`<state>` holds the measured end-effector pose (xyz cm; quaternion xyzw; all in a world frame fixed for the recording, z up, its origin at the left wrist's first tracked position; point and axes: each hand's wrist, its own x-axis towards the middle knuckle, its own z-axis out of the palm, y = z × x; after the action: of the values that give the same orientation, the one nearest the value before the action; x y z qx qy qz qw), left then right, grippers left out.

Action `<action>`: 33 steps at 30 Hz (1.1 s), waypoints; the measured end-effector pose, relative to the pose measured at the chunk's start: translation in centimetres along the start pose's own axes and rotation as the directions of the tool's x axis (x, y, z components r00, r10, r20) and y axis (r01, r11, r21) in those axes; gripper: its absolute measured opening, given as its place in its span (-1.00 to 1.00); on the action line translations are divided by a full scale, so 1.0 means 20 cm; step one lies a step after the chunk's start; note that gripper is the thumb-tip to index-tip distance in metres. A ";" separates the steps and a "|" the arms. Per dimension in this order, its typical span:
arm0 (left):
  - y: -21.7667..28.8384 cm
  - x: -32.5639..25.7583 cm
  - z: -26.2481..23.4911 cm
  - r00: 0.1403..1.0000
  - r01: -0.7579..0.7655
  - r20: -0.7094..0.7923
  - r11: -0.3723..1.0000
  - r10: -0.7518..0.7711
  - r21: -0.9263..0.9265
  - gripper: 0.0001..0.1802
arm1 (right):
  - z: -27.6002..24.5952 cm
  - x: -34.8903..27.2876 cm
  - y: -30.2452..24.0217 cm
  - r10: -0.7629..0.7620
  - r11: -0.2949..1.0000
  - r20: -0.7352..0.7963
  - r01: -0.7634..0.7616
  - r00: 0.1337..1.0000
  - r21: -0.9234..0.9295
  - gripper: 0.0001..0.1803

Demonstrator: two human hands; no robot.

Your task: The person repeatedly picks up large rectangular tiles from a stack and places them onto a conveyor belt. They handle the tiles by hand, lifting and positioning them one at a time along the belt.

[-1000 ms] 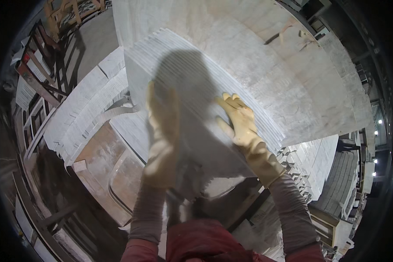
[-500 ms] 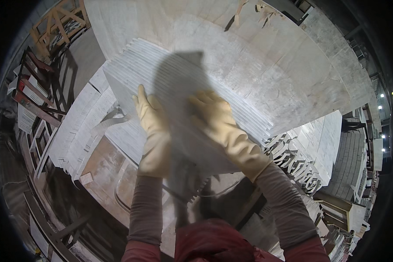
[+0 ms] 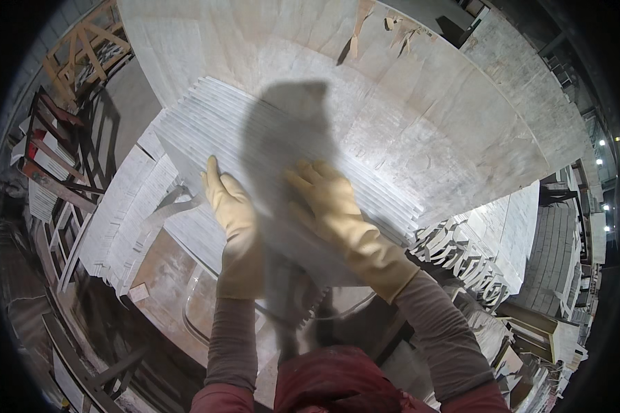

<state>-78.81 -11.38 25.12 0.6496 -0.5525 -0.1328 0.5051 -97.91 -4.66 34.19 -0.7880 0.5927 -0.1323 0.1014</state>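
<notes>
Pale rubber gloves cover both my hands. A stack of thin, pale grey stone-like slabs point(image 3: 210, 103) sits at the middle, its long edges side by side like ridges. My left hand point(image 3: 229, 201) rests against the slab face at the stack's left part, fingers stretched upward. Further right, my right hand point(image 3: 324, 196) lies over the slabs with its fingers extended, partly in the dark shadow cast over the stack. Neither hand is wrapped round a slab. What the right fingertips touch is hard to make out in the shadow.
Behind the stack rises a large, pale, stained board point(image 3: 420, 96) with torn spots on its upper edge. More thin pale slabs point(image 3: 120, 220) stand at left, and broken-ended strips point(image 3: 461, 255) at right. A wooden crate frame point(image 3: 83, 48) is at far left. Below lies a brown plate point(image 3: 162, 265).
Stack, board and both hands sit slightly lower and further left in the picture, as the whole view has shifted. The hands keep nearly the same place on the slabs.
</notes>
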 end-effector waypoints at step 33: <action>-0.74 1.28 -0.05 0.899 0.408 0.238 0.901 -0.368 -0.147 -0.05 | -0.01 0.03 -0.04 0.058 0.989 0.076 -0.047 0.995 -0.142 -0.35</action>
<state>-60.33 -34.41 23.49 0.6778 -0.4447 -0.3499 0.4695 -97.08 -5.01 34.74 -0.7820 0.6164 -0.0560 0.0730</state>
